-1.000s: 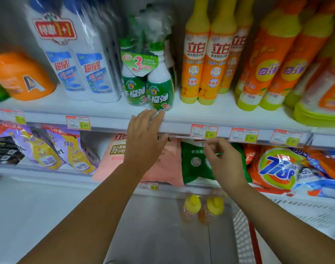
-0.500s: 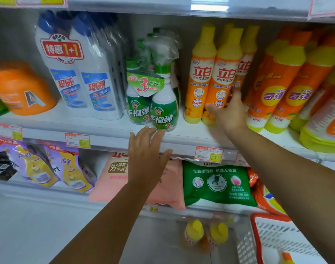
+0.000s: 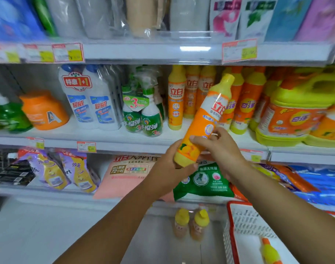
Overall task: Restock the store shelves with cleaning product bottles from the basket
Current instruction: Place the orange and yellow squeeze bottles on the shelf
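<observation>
An orange dish-soap bottle with a yellow cap is tilted to the right in front of the middle shelf. My left hand cups its yellow base from below. My right hand grips its lower body from the right. Matching orange bottles stand in a row on that shelf just behind it. The red-rimmed white basket sits at the lower right with another orange and yellow bottle lying inside.
White twin-pack bottles, green spray bottles and an orange tub stand to the left on the middle shelf; large yellow jugs stand to the right. Refill pouches fill the lower shelf. Two yellow-capped bottles stand on the floor.
My right hand has pulled one orange bottle off the middle shelf and tilted it toward me. My left hand rose from the shelf edge to hold its base. The view tilted up.
</observation>
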Action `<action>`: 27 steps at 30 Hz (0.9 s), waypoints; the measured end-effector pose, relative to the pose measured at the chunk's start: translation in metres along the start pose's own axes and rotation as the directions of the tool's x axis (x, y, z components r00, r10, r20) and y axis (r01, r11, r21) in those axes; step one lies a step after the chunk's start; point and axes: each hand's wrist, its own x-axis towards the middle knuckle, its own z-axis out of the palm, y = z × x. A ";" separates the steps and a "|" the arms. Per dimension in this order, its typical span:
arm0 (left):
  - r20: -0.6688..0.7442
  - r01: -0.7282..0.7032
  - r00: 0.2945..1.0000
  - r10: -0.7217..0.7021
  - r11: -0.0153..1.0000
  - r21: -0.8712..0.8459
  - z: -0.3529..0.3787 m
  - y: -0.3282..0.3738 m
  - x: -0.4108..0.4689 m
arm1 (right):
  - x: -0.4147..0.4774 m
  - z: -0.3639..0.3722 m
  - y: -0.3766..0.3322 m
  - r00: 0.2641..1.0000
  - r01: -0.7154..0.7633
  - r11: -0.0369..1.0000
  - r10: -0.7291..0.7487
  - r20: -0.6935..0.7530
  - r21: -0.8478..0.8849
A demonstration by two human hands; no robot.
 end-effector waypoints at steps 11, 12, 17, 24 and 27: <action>0.134 0.183 0.972 -0.194 0.979 0.093 0.026 0.021 -0.098 | -0.082 -0.060 -0.026 0.995 0.051 0.992 -0.060 0.077 0.114; 0.206 0.230 0.949 -0.237 0.971 0.056 0.025 0.022 -0.100 | -0.084 -0.062 -0.022 0.991 0.019 0.988 -0.038 0.126 0.151; 0.263 0.297 0.924 -0.279 0.954 -0.029 0.027 0.014 -0.101 | -0.085 -0.063 -0.016 0.953 -0.087 0.954 -0.004 0.302 0.287; 0.171 0.183 0.964 -0.202 0.976 0.117 0.033 0.009 -0.093 | -0.073 -0.061 -0.017 0.989 0.060 0.997 -0.053 0.136 -0.045; 0.265 0.250 0.935 -0.237 0.968 -0.015 0.022 0.011 -0.085 | -0.069 -0.061 -0.013 0.977 -0.002 0.996 -0.017 0.213 0.088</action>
